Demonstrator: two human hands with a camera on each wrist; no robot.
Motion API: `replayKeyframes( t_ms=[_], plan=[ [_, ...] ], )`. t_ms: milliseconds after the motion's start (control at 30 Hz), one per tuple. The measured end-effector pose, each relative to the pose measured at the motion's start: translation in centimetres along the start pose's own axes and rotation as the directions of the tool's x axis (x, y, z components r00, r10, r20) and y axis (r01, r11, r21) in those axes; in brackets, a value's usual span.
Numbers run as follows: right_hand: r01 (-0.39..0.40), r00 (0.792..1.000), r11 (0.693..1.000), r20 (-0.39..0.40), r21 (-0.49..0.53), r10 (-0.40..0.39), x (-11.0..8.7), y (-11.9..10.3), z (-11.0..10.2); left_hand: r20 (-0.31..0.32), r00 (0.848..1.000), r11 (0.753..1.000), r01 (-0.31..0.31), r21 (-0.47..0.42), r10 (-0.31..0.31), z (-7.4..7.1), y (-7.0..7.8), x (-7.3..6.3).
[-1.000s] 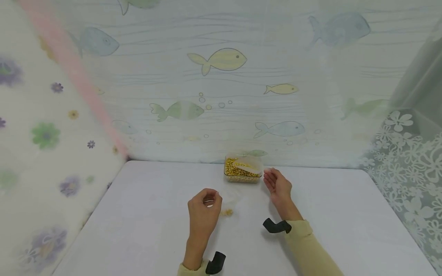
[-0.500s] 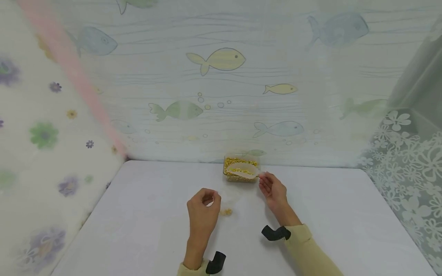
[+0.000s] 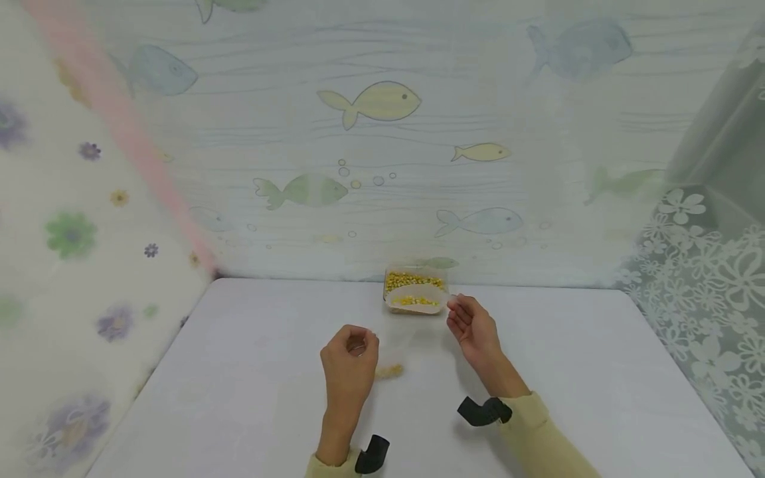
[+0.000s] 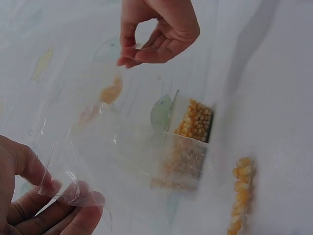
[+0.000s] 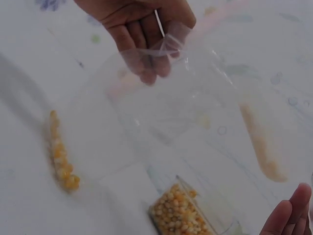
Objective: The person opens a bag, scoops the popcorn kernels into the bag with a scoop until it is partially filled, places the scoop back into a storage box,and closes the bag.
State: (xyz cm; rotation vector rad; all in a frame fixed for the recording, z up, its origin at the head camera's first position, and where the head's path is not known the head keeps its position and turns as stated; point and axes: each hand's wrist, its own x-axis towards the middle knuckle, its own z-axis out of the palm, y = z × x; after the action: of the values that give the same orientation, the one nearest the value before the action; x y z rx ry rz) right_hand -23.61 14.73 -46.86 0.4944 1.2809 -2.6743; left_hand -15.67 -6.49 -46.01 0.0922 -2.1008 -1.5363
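My left hand (image 3: pixel 349 365) pinches the mouth of a clear plastic bag (image 4: pixel 117 142), which spreads towards the right in the left wrist view. In the head view my right hand (image 3: pixel 476 328) holds a translucent white scoop (image 3: pixel 418 291) by its right end, with yellow corn kernels lying in it. The scoop is level in front of a clear box (image 3: pixel 418 270) of kernels and hides part of it. A short row of kernels (image 4: pixel 242 196) shows beside my left hand; whether it lies inside the bag or on the table, I cannot tell.
A white cloth covers the table (image 3: pixel 251 385). Behind its far edge hangs a fish-print curtain (image 3: pixel 382 186). Flower-patterned cloth (image 3: pixel 72 299) is at the left, and a lace-like sheer curtain (image 3: pixel 705 318) at the right.
The scoop has turned from tilted in the box to level in front of it, with kernels now visible in it. My right hand has shifted slightly left; my left hand has barely moved.
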Motion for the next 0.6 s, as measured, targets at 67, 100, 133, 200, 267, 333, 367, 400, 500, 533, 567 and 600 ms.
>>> replayKeyframes(
  t_ms=[67,100,133,200,267,333,367,400,500,533,567,600],
  plan=[
    [0.004,1.0,1.0,0.006,-0.007,-0.004,-0.2,-0.2,0.1,-0.004,1.0,1.0,0.007,0.007,-0.007,0.0,-0.1,0.0],
    [0.008,1.0,1.0,0.009,-0.016,-0.008,-0.4,-0.2,0.1,-0.004,1.0,1.0,0.011,0.009,-0.011,-0.1,-0.1,0.0],
    [0.012,1.0,1.0,0.014,-0.026,-0.012,-0.5,-0.3,0.1,-0.005,1.0,1.0,0.015,0.011,-0.015,-0.1,-0.1,0.0],
    [0.018,1.0,0.999,0.019,-0.046,-0.018,-0.7,-0.4,0.2,-0.006,1.0,1.0,0.019,0.013,-0.019,-0.1,-0.2,0.0],
    [0.025,0.999,0.997,0.027,-0.068,-0.023,-0.9,-0.4,0.2,-0.009,1.0,1.0,0.021,0.019,-0.021,-0.1,-0.2,0.0],
    [0.041,0.999,0.995,0.032,-0.092,-0.038,-1.1,-0.4,0.2,-0.011,1.0,1.0,0.02,0.024,-0.02,-0.1,-0.3,0.0],
    [0.054,0.998,0.993,0.031,-0.105,-0.051,-1.2,-0.4,0.2,-0.012,1.0,0.999,0.018,0.027,-0.018,-0.1,-0.3,0.0],
    [0.07,0.997,0.99,0.033,-0.119,-0.066,-1.3,-0.4,0.2,-0.014,1.0,0.999,0.019,0.029,-0.018,-0.1,-0.4,0.0],
    [0.135,0.991,0.976,0.036,-0.173,-0.131,-1.6,-0.4,0.4,-0.014,1.0,0.999,0.023,0.03,-0.023,-0.1,-0.4,0.1],
    [0.157,0.988,0.969,0.035,-0.193,-0.153,-1.6,-0.4,0.4,-0.013,1.0,0.999,0.026,0.031,-0.026,-0.1,-0.4,0.1],
    [0.179,0.984,0.961,0.033,-0.211,-0.176,-1.8,-0.4,0.5,-0.012,0.999,0.999,0.031,0.029,-0.031,-0.1,-0.4,0.0],
    [0.196,0.98,0.954,0.032,-0.227,-0.194,-1.9,-0.4,0.5,-0.01,0.999,0.999,0.036,0.027,-0.035,-0.1,-0.4,0.0]
  ],
)
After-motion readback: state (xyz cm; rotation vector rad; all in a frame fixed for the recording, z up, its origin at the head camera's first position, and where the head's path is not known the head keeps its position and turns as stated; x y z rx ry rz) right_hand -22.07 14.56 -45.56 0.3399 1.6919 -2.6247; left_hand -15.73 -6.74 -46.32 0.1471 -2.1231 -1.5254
